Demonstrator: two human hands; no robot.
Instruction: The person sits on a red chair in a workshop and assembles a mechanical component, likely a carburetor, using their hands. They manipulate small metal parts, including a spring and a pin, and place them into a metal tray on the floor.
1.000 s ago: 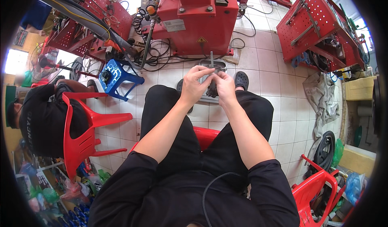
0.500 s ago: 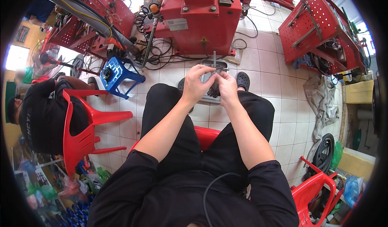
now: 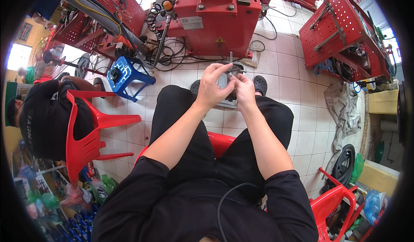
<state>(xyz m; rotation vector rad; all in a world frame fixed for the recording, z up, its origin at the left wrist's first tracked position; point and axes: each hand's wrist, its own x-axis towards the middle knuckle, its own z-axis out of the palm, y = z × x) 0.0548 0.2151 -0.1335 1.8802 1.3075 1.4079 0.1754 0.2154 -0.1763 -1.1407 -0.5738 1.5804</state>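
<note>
Above a grey tray (image 3: 227,104), both hands meet at a small metal part with an upright rod (image 3: 231,59). My left hand (image 3: 211,87) is curled round its left side, index finger near the rod and thumb reaching across to the right fingertips. My right hand (image 3: 245,93) pinches at the near side of the part, its fingertips bunched together. The fingers cover most of the part, so its exact kind does not show. Dark pieces lie in the tray below, largely hidden by my hands.
Ahead stands a red machine (image 3: 215,31) with cables and hoses along its base. A blue stool (image 3: 125,76) bears a dark part. To the left, a person in black (image 3: 47,117) sits on a red chair (image 3: 82,143). A red perforated cabinet (image 3: 327,33) stands right.
My left thumb has shifted toward the right fingertips, and a wider gap shows between it and the index finger. Both hands stay at the metal part.
</note>
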